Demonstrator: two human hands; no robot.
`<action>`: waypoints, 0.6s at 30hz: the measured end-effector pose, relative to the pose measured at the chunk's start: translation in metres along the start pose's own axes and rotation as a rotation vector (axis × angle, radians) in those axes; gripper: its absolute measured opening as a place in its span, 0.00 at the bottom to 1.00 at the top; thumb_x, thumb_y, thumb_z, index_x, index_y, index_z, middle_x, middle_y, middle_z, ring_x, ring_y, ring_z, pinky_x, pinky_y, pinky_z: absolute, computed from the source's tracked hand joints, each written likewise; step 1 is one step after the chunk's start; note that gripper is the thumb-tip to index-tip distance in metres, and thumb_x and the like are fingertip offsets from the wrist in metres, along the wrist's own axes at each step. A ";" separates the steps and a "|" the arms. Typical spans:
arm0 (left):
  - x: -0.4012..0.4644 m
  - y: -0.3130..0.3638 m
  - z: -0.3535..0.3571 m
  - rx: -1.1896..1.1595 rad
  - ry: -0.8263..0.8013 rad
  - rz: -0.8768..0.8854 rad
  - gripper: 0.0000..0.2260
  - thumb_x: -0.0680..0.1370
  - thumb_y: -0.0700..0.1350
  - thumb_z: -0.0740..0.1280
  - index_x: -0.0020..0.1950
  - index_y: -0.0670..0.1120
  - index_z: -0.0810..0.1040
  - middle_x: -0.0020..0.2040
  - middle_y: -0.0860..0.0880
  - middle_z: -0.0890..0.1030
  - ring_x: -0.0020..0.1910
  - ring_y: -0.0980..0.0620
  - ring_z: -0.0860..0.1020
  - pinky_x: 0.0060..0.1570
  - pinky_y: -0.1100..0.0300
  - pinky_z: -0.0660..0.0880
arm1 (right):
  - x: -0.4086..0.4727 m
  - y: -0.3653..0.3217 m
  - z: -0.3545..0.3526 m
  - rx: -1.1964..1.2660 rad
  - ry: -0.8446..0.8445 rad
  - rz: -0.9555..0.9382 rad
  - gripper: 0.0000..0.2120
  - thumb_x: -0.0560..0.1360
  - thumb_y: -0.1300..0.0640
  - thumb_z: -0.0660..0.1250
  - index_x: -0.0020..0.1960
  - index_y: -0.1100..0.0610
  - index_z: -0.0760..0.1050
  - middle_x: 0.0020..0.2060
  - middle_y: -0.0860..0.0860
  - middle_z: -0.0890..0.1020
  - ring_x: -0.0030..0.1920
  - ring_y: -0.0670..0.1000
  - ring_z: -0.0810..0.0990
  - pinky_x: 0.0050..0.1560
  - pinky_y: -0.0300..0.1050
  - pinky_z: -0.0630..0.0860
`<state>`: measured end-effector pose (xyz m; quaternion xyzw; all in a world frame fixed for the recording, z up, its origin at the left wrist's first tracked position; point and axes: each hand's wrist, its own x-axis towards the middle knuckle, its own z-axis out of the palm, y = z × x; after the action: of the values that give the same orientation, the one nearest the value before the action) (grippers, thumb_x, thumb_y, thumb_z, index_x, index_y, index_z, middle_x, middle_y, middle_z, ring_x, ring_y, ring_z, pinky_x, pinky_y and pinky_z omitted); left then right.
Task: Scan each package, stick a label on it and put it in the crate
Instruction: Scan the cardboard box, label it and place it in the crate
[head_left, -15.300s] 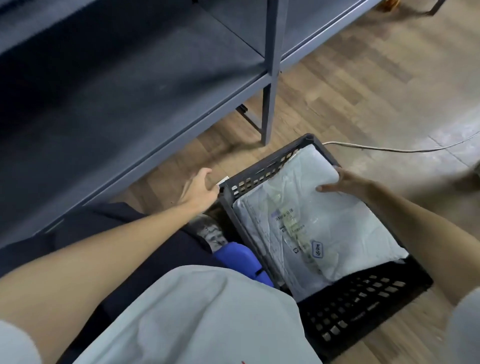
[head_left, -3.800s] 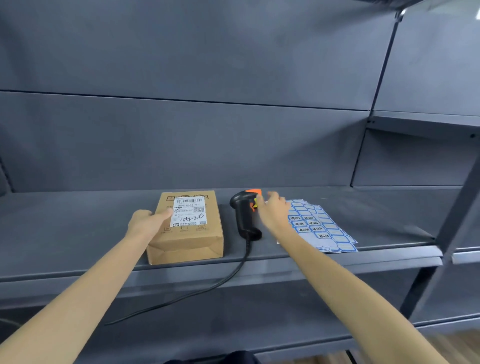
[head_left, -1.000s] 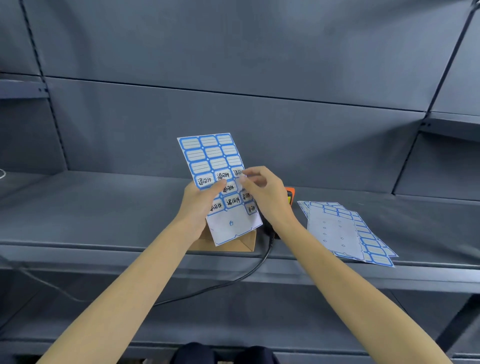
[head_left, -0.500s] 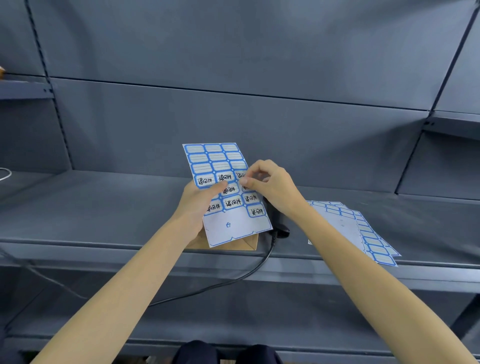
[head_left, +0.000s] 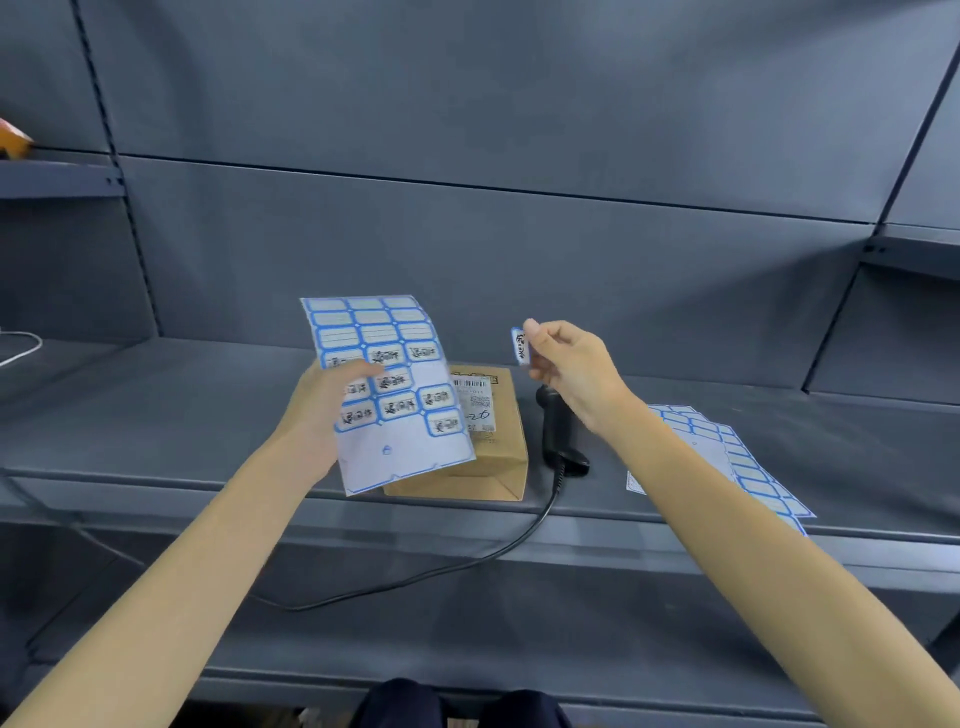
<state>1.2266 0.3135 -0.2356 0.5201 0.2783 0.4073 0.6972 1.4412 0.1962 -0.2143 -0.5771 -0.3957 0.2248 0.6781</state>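
Blue-bordered stickers fill the label sheet (head_left: 385, 395) that your left hand (head_left: 321, 415) holds up by its left edge, thumb curled over the front and the other fingers behind it. You are in the labelling step: one label (head_left: 519, 346) is already off the sheet, and sticking it down is what remains before the crate, which is not in view. Just behind the sheet the cardboard package (head_left: 485, 441) lies flat on the grey shelf (head_left: 156, 415), its printed shipping slip facing up; the sheet hides its left part from you. Your right hand (head_left: 571, 371) hovers above and to the right of the package, thumb and forefinger pinching the label on edge. The next move, as I judge it, calls for you to bring that label down flat onto a bare patch of the cardboard, not over the barcode, and to press it smooth. Mind the black scanner (head_left: 558, 436) standing upright just beside the package on its right, directly beneath your wrist, with its cable (head_left: 467, 564) trailing off the shelf edge. Further right more label sheets (head_left: 737, 462) lie fanned on the shelf, partly behind your forearm
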 end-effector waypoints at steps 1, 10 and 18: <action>0.002 0.002 -0.010 -0.008 0.023 -0.001 0.17 0.74 0.37 0.68 0.62 0.48 0.78 0.53 0.45 0.84 0.49 0.44 0.83 0.49 0.49 0.79 | 0.003 0.001 -0.003 -0.002 -0.027 0.055 0.08 0.78 0.55 0.67 0.41 0.57 0.74 0.36 0.49 0.80 0.36 0.46 0.77 0.36 0.35 0.75; 0.003 0.008 -0.058 0.031 0.066 0.066 0.18 0.75 0.36 0.68 0.64 0.47 0.75 0.57 0.45 0.83 0.54 0.42 0.81 0.57 0.44 0.76 | 0.026 0.006 0.002 -0.452 -0.383 0.126 0.07 0.75 0.63 0.70 0.52 0.59 0.76 0.48 0.56 0.83 0.43 0.50 0.81 0.44 0.38 0.79; 0.003 0.005 -0.055 0.052 0.096 0.049 0.17 0.75 0.36 0.68 0.62 0.48 0.76 0.56 0.46 0.83 0.54 0.43 0.81 0.54 0.48 0.77 | 0.035 0.013 0.017 -0.723 -0.485 0.125 0.10 0.74 0.64 0.71 0.55 0.60 0.77 0.44 0.53 0.83 0.44 0.49 0.82 0.44 0.39 0.79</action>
<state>1.1820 0.3442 -0.2480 0.5246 0.3089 0.4413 0.6593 1.4504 0.2356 -0.2165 -0.7308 -0.5609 0.2413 0.3051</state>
